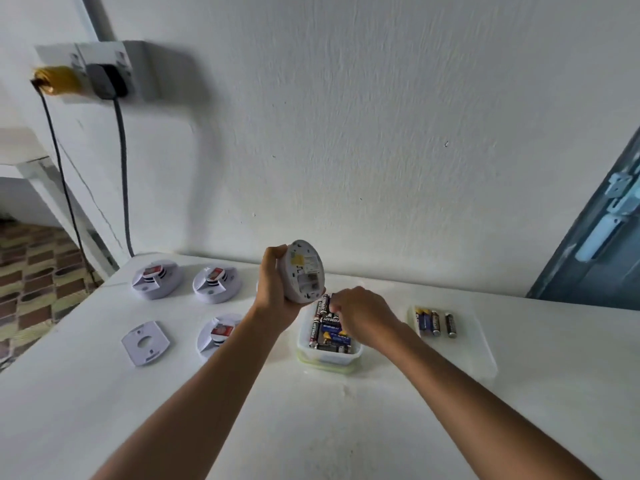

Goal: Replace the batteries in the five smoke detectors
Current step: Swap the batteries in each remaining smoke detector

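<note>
White tabletop (pixel 311 427): left hand (pixel 277 292) grips detector (pixel 304 271), compartment exposed; right hand (pixel 360 315) pinches in battery box (pixel 329 355), probably for refilling.

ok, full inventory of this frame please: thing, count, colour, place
held smoke detector: 1, white, raised in the left hand, back side showing
smoke detectors on table: 3, white, left part
mounting plate: 1, white, front left
battery tub: 1, clear, centre, full of black and blue batteries
loose batteries: 4, blue and black, in a clear tray on the right
table: 1, white
wall sockets: white, upper left, two plugs with dark cables
door: blue-grey, right edge
left hand: grips the detector
right hand: fingers curled in the tub
</note>
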Demonstrator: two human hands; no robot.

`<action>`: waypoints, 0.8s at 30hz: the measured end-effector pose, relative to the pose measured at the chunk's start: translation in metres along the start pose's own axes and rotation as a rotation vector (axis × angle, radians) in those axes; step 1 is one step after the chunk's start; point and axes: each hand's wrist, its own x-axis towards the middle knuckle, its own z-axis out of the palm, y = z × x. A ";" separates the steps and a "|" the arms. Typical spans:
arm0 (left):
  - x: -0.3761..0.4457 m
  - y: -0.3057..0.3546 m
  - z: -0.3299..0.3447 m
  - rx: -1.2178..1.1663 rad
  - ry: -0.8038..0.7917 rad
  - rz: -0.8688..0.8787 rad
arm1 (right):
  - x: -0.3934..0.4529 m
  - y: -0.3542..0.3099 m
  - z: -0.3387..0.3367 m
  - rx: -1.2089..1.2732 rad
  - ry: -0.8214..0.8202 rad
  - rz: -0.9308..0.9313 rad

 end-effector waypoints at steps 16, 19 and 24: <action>0.009 0.013 -0.041 -0.080 -0.066 -0.058 | 0.012 -0.020 -0.001 0.187 0.076 0.252; 0.009 0.015 -0.045 -0.136 -0.097 -0.062 | 0.006 -0.015 -0.011 0.829 0.117 0.290; 0.004 0.016 -0.042 -0.234 -0.162 -0.090 | -0.007 -0.018 -0.021 1.254 0.213 0.174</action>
